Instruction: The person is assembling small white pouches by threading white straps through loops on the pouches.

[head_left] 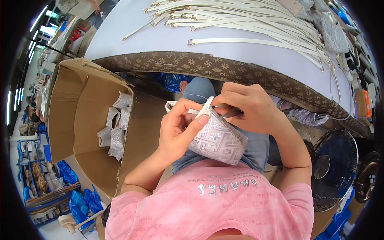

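Note:
My left hand [176, 128] grips a small silver-lilac patterned bag [220, 142] by its upper edge, the thumb pressed on the near side. A white strip [206, 107] runs along that edge, and the bag tilts over my lap. My right hand [252, 107] is closed around dark metal thread snips [231, 113], whose tips are close to the bag's white strip. The right fingertips pinch beside the strip; whether they also hold the fine thread [196, 96] there cannot be made out.
On my left stands an open cardboard box [100, 160] with several similar silver pieces [116, 138] inside. Ahead, a table [132, 24] with a brown patterned edge carries many white straps [240, 20] with metal buckles. A black fan [334, 170] stands at my right.

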### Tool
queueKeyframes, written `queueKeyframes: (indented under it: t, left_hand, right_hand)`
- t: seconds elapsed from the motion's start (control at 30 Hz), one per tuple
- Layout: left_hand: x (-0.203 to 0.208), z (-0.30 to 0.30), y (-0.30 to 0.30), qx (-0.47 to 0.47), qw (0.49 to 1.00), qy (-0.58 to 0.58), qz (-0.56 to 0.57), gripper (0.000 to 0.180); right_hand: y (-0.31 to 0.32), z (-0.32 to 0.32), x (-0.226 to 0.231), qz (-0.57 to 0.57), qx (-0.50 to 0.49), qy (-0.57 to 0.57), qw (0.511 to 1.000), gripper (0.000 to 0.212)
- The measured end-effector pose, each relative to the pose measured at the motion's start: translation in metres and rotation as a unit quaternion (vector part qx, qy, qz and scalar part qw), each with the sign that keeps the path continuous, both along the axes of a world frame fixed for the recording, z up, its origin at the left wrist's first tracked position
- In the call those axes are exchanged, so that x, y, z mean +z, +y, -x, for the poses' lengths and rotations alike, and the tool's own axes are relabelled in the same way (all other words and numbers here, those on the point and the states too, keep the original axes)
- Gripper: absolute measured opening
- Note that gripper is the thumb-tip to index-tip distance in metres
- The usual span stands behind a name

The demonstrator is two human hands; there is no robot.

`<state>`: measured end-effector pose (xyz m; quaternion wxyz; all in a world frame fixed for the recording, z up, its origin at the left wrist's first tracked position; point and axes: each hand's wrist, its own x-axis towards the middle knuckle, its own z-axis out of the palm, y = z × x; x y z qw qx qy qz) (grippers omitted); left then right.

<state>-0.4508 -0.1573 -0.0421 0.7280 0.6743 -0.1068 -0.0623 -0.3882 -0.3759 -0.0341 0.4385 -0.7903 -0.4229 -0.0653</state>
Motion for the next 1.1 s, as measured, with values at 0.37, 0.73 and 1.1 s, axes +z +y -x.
queueKeyframes:
  t: [0.37, 0.73, 1.1]
  left_hand:
    - [-0.005, -0.012, -0.001, 0.053, 0.995, -0.066, -0.054, 0.017]
    - [-0.018, -0.038, -0.004, 0.112, 0.859, -0.423, -0.266, 0.009]
    - [-0.023, -0.034, -0.007, 0.112, 0.859, -0.42, -0.269, 0.011]
  right_hand:
    - [0.003, -0.002, -0.008, -0.025, -0.031, -0.097, 0.995, 0.027]
    - [0.007, 0.019, -0.002, -0.089, -0.101, 0.013, 0.991, 0.025]
    - [0.021, 0.032, 0.003, 0.062, -0.17, -0.005, 0.983, 0.024]
